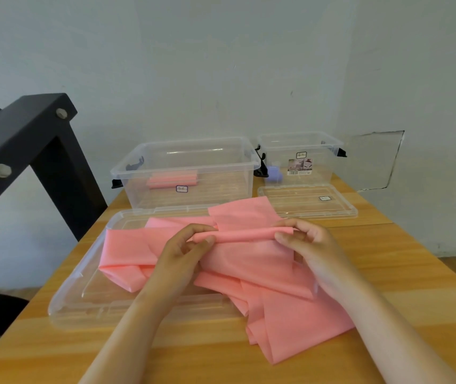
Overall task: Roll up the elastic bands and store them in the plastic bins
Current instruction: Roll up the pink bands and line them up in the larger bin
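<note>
Head view: on the table (pixel 55 350), a loose pink band (pixel 282 322) sprawls partly over the near lid (pixel 82 295). The left hand (pixel 185 253) and right hand (pixel 311 245) each pinch an end of its rolled edge between curled fingers and thumb. Farther back stand the left bin (pixel 193 168), holding a pink roll (pixel 171 180), and the right bin (pixel 323 167), holding a purple roll (pixel 275 173), with a small lid (pixel 340 209) before it.

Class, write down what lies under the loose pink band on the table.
The band lies on a clear lid and the table. It covers the lid's right end; anything beneath there is hidden.
</note>
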Action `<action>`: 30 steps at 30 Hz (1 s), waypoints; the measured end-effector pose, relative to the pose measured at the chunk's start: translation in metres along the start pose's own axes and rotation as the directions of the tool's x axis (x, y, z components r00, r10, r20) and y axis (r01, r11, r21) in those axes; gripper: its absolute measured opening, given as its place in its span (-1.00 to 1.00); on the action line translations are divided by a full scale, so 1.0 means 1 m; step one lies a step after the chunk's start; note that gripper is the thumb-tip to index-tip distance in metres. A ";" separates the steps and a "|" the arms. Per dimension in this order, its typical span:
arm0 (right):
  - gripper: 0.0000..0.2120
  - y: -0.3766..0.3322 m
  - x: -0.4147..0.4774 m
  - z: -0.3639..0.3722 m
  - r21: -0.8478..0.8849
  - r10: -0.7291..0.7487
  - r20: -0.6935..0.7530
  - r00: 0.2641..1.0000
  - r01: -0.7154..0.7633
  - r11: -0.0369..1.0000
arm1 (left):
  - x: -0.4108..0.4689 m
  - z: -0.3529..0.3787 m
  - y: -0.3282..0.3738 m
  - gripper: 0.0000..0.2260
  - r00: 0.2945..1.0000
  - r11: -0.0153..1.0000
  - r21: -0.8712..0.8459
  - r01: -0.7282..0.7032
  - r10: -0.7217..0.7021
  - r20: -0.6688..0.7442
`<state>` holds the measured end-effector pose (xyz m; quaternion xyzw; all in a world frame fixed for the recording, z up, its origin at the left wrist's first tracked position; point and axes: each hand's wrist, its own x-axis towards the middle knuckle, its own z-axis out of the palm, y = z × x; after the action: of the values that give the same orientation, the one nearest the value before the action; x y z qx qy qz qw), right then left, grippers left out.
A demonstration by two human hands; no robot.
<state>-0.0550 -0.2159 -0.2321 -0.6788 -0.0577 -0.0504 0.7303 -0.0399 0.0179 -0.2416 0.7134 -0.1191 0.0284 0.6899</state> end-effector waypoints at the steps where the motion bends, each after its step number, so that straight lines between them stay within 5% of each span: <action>1: -0.87 -0.001 0.000 0.000 0.013 -0.002 0.009 1.000 0.002 1.000 | 0.000 0.000 0.000 -0.89 1.000 1.000 -0.001 0.008 -0.008 0.000; 30: -0.80 -0.002 -0.001 -0.001 -0.025 0.008 0.060 0.998 -0.006 1.000 | -0.002 0.002 0.004 -0.88 0.999 0.997 -0.054 0.047 -0.046 0.021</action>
<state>-0.0561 -0.2173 -0.2304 -0.6892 -0.0766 -0.0281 0.7200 -0.0431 0.0159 -0.2382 0.6972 -0.1102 0.0021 0.7084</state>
